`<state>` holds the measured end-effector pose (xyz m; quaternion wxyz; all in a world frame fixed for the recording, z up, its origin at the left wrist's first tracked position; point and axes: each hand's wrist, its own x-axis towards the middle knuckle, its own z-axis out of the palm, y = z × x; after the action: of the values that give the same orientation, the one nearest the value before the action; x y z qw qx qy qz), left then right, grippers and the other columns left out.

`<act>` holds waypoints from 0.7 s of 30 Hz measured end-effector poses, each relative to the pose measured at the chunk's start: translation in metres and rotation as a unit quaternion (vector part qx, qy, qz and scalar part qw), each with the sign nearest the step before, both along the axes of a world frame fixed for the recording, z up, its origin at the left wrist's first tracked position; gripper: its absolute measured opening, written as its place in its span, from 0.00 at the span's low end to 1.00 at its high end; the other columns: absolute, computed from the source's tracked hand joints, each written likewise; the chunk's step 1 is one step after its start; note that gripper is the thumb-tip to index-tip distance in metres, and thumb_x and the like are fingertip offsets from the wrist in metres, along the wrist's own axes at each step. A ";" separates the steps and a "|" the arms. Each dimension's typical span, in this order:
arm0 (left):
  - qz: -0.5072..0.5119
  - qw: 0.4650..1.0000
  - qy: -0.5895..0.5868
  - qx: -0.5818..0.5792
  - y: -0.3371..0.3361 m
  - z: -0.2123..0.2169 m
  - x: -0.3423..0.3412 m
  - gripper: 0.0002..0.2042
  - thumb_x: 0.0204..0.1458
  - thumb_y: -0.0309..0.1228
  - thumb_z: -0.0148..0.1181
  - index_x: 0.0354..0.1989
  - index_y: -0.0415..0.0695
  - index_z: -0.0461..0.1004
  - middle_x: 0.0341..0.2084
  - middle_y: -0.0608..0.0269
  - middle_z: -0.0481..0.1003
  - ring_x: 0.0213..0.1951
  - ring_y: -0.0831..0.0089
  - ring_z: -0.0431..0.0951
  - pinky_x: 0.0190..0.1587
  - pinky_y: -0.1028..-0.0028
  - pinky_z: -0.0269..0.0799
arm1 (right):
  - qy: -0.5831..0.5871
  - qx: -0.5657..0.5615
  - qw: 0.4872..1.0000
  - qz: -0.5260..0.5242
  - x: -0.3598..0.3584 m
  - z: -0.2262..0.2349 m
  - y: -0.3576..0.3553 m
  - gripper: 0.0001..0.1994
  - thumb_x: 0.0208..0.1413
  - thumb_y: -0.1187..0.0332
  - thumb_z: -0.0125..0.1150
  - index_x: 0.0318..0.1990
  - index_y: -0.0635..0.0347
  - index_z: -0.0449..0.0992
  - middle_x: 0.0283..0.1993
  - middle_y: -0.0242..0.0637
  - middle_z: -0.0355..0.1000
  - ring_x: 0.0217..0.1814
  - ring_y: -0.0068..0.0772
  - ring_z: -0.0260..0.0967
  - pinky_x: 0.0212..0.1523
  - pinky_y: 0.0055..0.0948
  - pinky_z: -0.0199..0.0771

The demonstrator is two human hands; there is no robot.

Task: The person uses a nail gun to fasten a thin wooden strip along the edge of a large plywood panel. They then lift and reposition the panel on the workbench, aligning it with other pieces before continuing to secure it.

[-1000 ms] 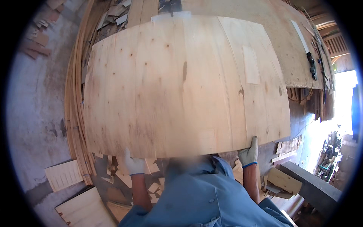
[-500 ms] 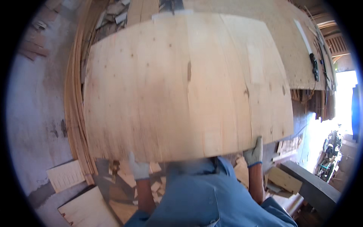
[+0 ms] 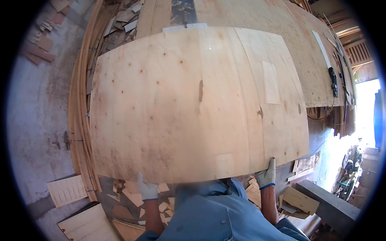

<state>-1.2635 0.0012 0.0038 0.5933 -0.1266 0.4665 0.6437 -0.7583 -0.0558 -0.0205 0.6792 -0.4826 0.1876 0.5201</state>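
Observation:
A large pale plywood sheet [image 3: 173, 108], with knots and a few patches, spans the middle of the view in front of my body. My left hand [image 3: 148, 188], in a light work glove, grips its near edge left of centre; the fingers pass underneath and are hidden. Farther right, my right hand [image 3: 266, 174] in a matching glove clasps the same edge, its thumb lying on top. Beyond, the sheet's far edge overlaps a broad wooden worktable [image 3: 257, 16], close to a white strip [image 3: 185, 27].
Long wood strips [image 3: 79, 120] run along the left. Offcuts [image 3: 163, 207] litter the floor by my feet. A handled tool with a long pale blade [image 3: 333, 80] lies at the table's right. A grey beam [image 3: 329, 205] stands at lower right, near stacked boards [image 3: 299, 199].
The plywood sheet and both gloved hands sit slightly lower in the view, as does the worktable behind. Both hands keep their hold on the near edge.

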 end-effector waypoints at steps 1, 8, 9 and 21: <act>-0.003 1.000 0.006 0.000 0.003 0.000 0.000 0.25 0.57 0.41 0.57 0.62 0.46 0.63 0.59 0.57 0.68 0.60 0.56 0.67 0.62 0.49 0.62 | -0.019 0.001 1.000 0.012 0.002 -0.008 -0.002 0.21 0.63 0.53 0.53 0.56 0.56 0.69 0.56 0.39 0.72 0.56 0.40 0.72 0.56 0.43 0.76; 0.004 0.999 0.031 -0.013 0.020 -0.003 -0.001 0.25 0.57 0.40 0.58 0.61 0.45 0.64 0.58 0.57 0.69 0.59 0.56 0.68 0.61 0.49 0.63 | 0.015 -0.006 1.000 -0.001 -0.013 0.011 0.021 0.21 0.62 0.53 0.54 0.57 0.55 0.69 0.58 0.38 0.71 0.59 0.40 0.69 0.57 0.45 0.74; 0.002 0.999 0.039 -0.013 0.023 -0.003 0.000 0.25 0.57 0.40 0.58 0.61 0.45 0.64 0.58 0.57 0.69 0.59 0.56 0.68 0.61 0.49 0.63 | 0.022 -0.013 1.000 -0.006 -0.016 0.018 0.027 0.21 0.62 0.53 0.54 0.57 0.55 0.69 0.58 0.38 0.71 0.58 0.40 0.70 0.57 0.45 0.74; 0.007 0.998 0.034 -0.054 0.029 -0.014 -0.006 0.26 0.57 0.43 0.57 0.62 0.49 0.63 0.60 0.60 0.67 0.61 0.57 0.66 0.62 0.49 0.61 | 0.009 -0.042 0.999 -0.008 -0.007 -0.001 0.026 0.21 0.63 0.52 0.52 0.56 0.56 0.70 0.55 0.38 0.72 0.56 0.40 0.72 0.56 0.44 0.75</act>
<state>-1.2692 0.0304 -0.0099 0.5649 -0.1394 0.5197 0.6256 -0.7650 -0.0297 -0.0218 0.6607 -0.5050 0.2193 0.5103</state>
